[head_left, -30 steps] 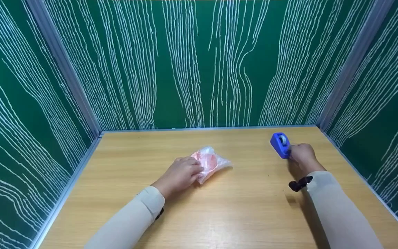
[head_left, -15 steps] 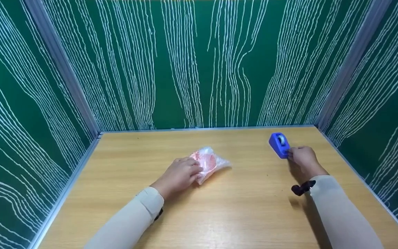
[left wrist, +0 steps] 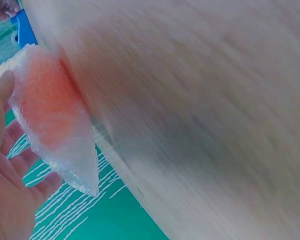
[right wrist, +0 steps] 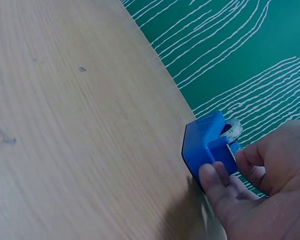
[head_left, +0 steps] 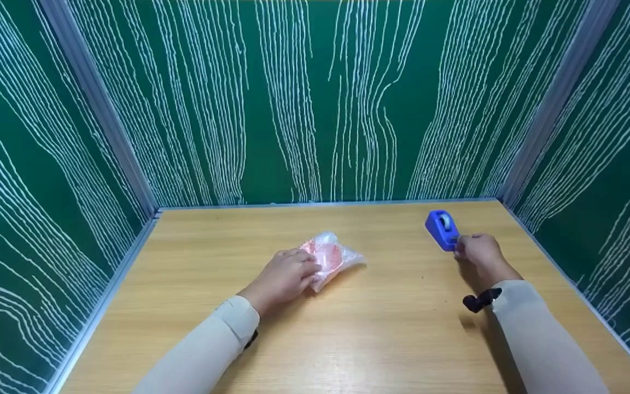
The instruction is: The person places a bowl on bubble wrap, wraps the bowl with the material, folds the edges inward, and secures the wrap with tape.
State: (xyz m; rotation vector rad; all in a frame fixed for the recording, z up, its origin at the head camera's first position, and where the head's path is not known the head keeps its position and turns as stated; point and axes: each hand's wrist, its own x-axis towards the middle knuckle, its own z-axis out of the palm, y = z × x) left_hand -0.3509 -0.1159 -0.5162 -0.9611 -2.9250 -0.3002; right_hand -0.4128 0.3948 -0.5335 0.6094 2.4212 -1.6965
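My left hand (head_left: 286,276) holds a bubble-wrapped packet (head_left: 332,258) near the middle of the table. Something red-orange shows through its clear wrap; in the left wrist view the thumb lies on one side of the packet (left wrist: 52,102) and the spread fingers on the other. At the right, my right hand (head_left: 482,251) grips the front end of a blue tape dispenser (head_left: 439,230). The right wrist view has thumb and fingertips at the dispenser's (right wrist: 202,140) toothed cutter end, with the tape roll (right wrist: 233,130) behind. The fingers partly hide that end.
The wooden table (head_left: 369,339) ends at a grey metal edging. Green panels (head_left: 263,137) with wavy white lines stand behind it and on both sides, joined by grey corner posts. A small black device (head_left: 482,300) sits at the right sleeve's cuff.
The right hand has shifted slightly and its fingers have rearranged at the front of the tape dispenser. The left hand and the packet stay in place.
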